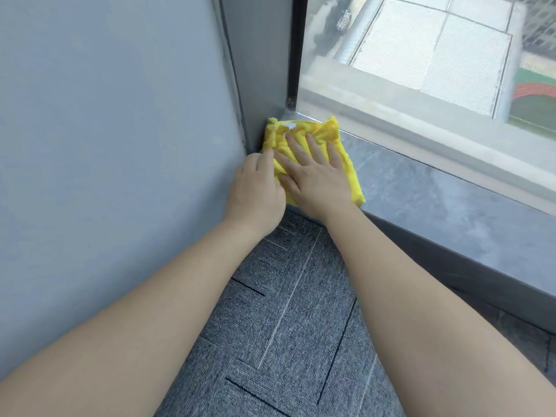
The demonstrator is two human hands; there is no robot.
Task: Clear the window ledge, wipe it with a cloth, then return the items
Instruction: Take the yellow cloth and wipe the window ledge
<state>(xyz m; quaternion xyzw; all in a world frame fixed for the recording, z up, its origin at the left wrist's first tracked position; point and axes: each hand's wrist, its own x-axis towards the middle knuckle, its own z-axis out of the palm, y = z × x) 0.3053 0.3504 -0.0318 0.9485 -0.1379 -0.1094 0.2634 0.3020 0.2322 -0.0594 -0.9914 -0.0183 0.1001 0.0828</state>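
A yellow cloth with a small white tag lies flat on the dark grey stone window ledge, pushed into the ledge's left corner against the wall. My right hand presses flat on the cloth with its fingers spread. My left hand rests at the cloth's left edge beside the wall, fingers curled onto the fabric. Nothing else stands on the visible part of the ledge.
A pale grey wall closes off the left side. The window glass rises behind the ledge, with rooftops far below. Grey patterned carpet covers the floor under my arms.
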